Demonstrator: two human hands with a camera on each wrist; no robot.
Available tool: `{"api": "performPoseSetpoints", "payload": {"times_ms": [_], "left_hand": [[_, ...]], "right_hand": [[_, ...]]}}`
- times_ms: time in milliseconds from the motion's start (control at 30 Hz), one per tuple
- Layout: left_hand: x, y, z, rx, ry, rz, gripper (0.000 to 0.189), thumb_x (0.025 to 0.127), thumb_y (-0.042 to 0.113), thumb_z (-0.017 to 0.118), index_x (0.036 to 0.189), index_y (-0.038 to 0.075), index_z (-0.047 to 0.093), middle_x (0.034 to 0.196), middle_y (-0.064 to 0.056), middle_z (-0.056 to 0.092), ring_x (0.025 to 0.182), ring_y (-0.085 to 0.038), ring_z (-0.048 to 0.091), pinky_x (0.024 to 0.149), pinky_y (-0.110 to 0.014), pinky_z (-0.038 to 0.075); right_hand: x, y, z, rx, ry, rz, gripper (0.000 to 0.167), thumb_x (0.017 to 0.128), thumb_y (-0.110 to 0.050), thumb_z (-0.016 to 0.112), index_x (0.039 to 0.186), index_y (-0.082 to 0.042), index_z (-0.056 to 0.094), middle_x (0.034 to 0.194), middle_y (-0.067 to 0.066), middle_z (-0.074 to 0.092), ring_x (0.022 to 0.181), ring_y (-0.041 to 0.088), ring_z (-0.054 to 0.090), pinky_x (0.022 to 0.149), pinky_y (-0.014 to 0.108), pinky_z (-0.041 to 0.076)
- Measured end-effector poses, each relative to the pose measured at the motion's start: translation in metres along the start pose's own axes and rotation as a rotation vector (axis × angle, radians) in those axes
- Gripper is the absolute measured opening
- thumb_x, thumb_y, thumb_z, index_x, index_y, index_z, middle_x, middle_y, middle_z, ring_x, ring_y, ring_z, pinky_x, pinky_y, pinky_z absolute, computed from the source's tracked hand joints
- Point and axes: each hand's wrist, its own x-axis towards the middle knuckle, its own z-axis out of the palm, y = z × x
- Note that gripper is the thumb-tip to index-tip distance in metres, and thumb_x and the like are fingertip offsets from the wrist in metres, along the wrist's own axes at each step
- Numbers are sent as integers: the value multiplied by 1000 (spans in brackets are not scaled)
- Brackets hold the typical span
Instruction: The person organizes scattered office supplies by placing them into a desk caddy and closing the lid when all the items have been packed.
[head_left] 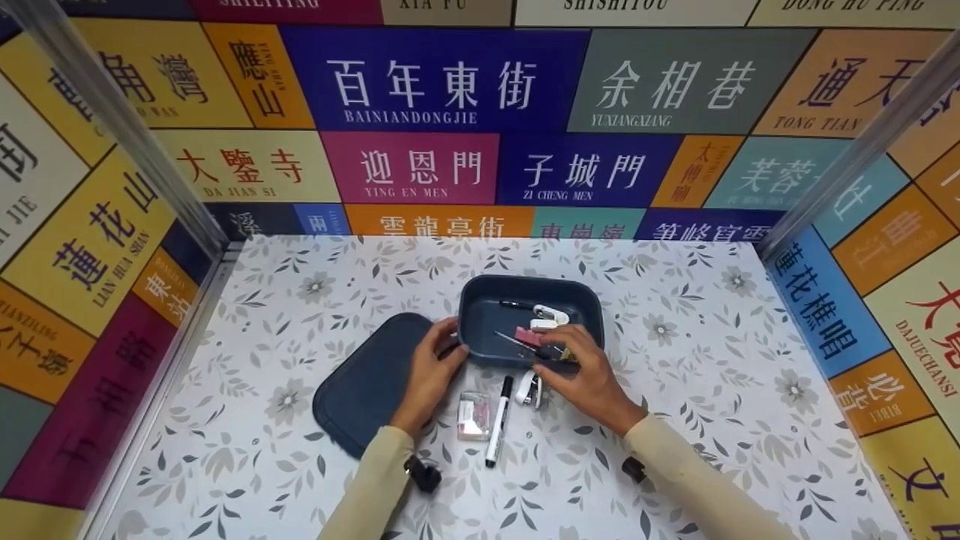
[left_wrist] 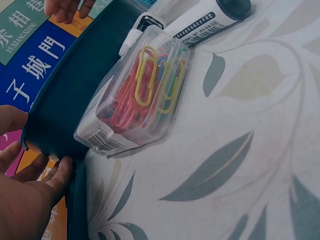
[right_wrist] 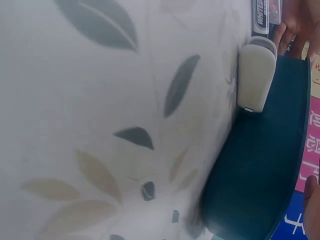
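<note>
A dark blue box (head_left: 472,307) stands open on the table, and my left hand (head_left: 433,367) grips its left front corner, fingertips and thumb at the rim and wall. My right hand (head_left: 589,371) reaches over the front right of the box, thumb and fingers curved about a dark slim item with a thin metal shaft (head_left: 517,340); I cannot tell whether they pinch it. Also inside lie a pink piece (head_left: 527,335), a black pen-like stick (head_left: 516,304) and white rounded items (head_left: 553,315). A small white stapler (right_wrist: 256,75) stands against the front wall.
The matching dark lid (head_left: 367,382) lies left of the box, partly under my left forearm. In front are a clear case of coloured paper clips (left_wrist: 145,90) and a white marker with a black cap (head_left: 499,427). Panels with writing (head_left: 435,82) wall the table's back and sides.
</note>
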Motion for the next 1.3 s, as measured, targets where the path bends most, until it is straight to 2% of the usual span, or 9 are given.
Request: {"api": "performPoseSetpoints", "payload": {"times_ms": [133, 233, 433, 533, 800, 1100, 1300], "left_hand": [[0, 1, 0, -3, -4, -6, 51, 102, -9, 66, 152, -10, 55, 152, -34, 57, 141, -51, 58, 119, -57, 47], [-1, 3, -1, 10, -7, -20, 52, 103, -7, 67, 153, -7, 56, 153, -32, 57, 142, -48, 58, 119, -56, 47], [0, 3, -1, 15, -4, -36, 53, 102, -6, 69, 154, -6, 56, 154, -30, 58, 143, -45, 58, 120, -55, 46], [0, 3, 0, 13, 2, -35, 53, 102, -6, 69, 153, -6, 57, 153, -30, 59, 142, -46, 59, 119, -56, 46], [0, 2, 0, 13, 6, -11, 51, 101, -8, 69, 151, -9, 57, 151, -33, 59, 140, -50, 60, 119, -58, 46], [0, 2, 0, 15, 2, -18, 51, 101, -9, 67, 151, -10, 56, 151, -34, 58, 140, -50, 59, 119, -55, 47], [-1, 3, 0, 14, -4, -20, 52, 103, -8, 67, 153, -7, 55, 153, -33, 57, 143, -49, 57, 119, -56, 47]], "right_hand": [[-6, -3, 1, 7, 20, -39, 45, 82, 3, 94, 122, -2, 74, 120, 17, 73, 117, 36, 65, 112, 28, 46], [-11, -3, 2, 14, 16, -62, 49, 80, 4, 94, 124, -5, 74, 119, 18, 73, 116, 37, 64, 112, 28, 45], [-22, -7, 5, 2, 11, -61, 50, 75, 3, 98, 120, -1, 75, 118, 17, 74, 115, 38, 66, 125, 30, 36], [-26, -10, 8, 1, 0, -67, 50, 73, 3, 99, 118, 2, 74, 118, 16, 74, 114, 38, 66, 127, 32, 34], [-31, -19, 17, 37, -39, -114, 53, 74, 3, 98, 121, -2, 74, 118, 15, 72, 111, 38, 66, 111, 27, 45], [-36, -23, 24, 32, -94, -95, 52, 81, -3, 96, 127, -8, 73, 123, 12, 71, 114, 33, 64, 108, 27, 46], [-37, -25, 28, 6, -132, -99, 53, 83, -9, 97, 130, -8, 72, 124, 15, 71, 117, 31, 62, 109, 28, 45]]}}
